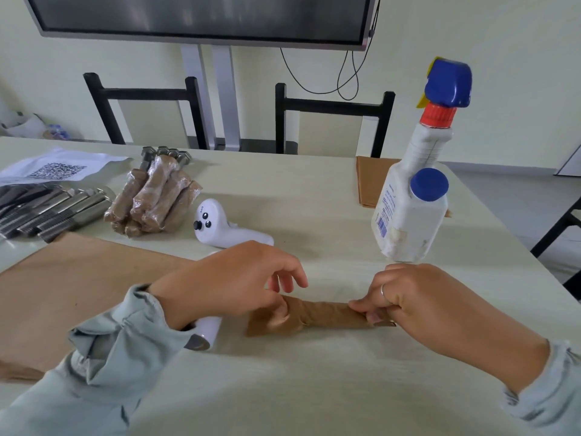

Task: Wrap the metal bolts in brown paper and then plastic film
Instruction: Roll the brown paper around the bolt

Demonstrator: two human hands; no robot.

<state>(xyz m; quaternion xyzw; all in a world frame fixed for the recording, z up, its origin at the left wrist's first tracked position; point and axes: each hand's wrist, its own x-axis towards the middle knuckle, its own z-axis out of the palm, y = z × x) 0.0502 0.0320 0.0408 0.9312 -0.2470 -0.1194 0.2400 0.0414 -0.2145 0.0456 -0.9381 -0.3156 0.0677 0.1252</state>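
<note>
Pinching each end of a brown-paper roll (327, 314) lying near the table's (314, 388) front edge, you keep the bolt presumably inside from slipping out. Your left hand (232, 283) folds the loose flap with thumb and forefinger; your right hand (418, 297) curls its fingers tight round the other end. Finished film-covered bundles (154, 196) wait beside bare bolts (53, 212); spare paper (72, 291) lies at left.
</note>
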